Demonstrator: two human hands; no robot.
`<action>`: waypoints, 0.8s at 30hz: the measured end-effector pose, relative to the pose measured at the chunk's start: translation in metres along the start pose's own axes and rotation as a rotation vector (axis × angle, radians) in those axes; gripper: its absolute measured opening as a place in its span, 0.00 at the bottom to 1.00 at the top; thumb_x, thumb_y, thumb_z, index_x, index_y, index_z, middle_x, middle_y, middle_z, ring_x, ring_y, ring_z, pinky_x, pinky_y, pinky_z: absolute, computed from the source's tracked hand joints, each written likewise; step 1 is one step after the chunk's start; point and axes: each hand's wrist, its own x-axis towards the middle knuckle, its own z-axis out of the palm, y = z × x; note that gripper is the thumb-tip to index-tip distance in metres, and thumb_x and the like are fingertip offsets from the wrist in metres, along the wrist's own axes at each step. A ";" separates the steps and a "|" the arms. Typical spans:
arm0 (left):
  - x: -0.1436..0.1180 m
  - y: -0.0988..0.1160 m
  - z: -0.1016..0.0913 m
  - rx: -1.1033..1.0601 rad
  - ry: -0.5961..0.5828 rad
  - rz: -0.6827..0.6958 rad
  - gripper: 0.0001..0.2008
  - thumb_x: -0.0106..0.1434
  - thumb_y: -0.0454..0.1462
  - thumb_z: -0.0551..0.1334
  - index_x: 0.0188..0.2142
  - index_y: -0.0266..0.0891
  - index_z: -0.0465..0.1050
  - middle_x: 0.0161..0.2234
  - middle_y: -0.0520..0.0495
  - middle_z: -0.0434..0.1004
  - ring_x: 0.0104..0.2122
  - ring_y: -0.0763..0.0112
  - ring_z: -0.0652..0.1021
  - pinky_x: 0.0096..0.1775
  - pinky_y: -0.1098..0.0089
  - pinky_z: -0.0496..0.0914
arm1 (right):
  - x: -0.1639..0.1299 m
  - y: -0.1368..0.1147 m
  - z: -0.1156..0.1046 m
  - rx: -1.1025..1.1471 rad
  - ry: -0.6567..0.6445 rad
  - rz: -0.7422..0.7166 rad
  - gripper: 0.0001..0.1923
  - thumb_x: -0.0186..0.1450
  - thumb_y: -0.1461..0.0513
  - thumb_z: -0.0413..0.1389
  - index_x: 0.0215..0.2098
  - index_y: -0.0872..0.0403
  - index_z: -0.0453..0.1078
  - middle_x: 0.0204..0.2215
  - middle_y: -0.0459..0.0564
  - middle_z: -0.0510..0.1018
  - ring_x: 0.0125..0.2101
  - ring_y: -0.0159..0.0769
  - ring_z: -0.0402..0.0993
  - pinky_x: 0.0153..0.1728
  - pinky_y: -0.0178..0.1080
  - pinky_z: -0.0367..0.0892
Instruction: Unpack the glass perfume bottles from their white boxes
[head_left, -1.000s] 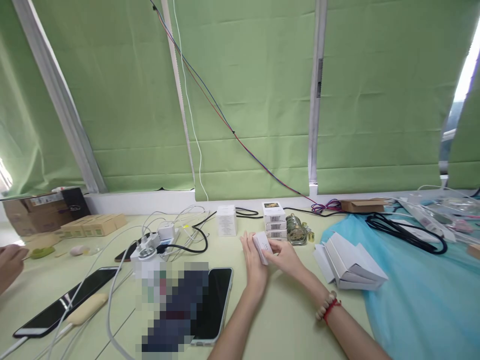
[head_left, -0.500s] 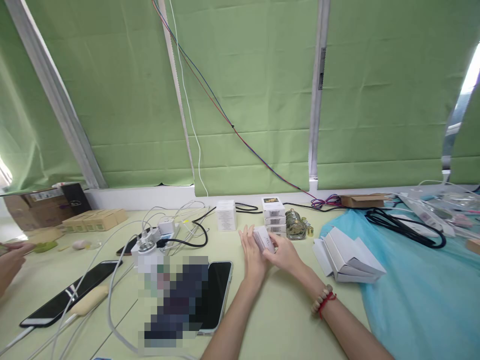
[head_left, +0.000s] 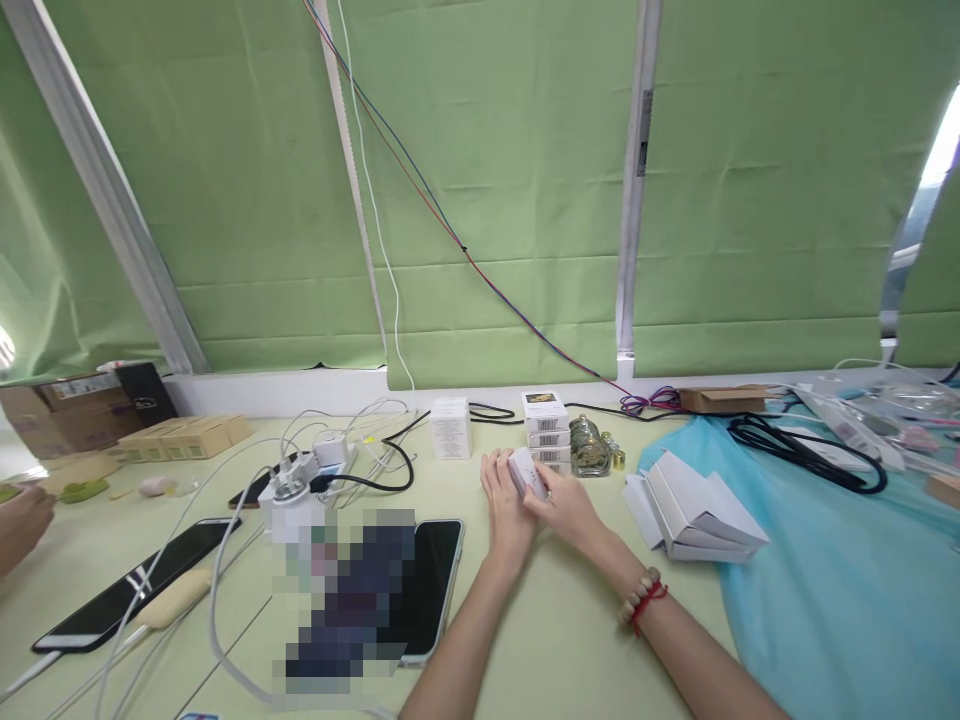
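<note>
Evidently little has changed over the last second: the small white printed box point(head_left: 528, 474) has shifted only slightly in the hands and stays just in front of the stack of barcoded white boxes point(head_left: 546, 411), which looks the same as before, so the handling seems still in progress. The right hand point(head_left: 568, 512) pinches the box between thumb and fingers; the left hand point(head_left: 511, 522) presses extended fingers along its other side, so both grip it. As for containers, the stack's boxes look shut, contents hidden. Left of the stack stands an upright white carton point(head_left: 450, 430); just right, a rounded glass vessel point(head_left: 590, 448), its contents unclear. Right and nearer lie folded white cartons point(head_left: 699, 497), their insides unseen.
</note>
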 end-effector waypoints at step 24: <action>0.006 0.002 -0.006 -0.002 0.078 -0.011 0.28 0.53 0.39 0.61 0.52 0.39 0.53 0.49 0.38 0.61 0.52 0.54 0.62 0.53 0.50 0.58 | -0.001 0.000 -0.004 -0.160 0.307 -0.107 0.13 0.63 0.66 0.46 0.35 0.51 0.72 0.51 0.48 0.68 0.43 0.33 0.71 0.29 0.30 0.64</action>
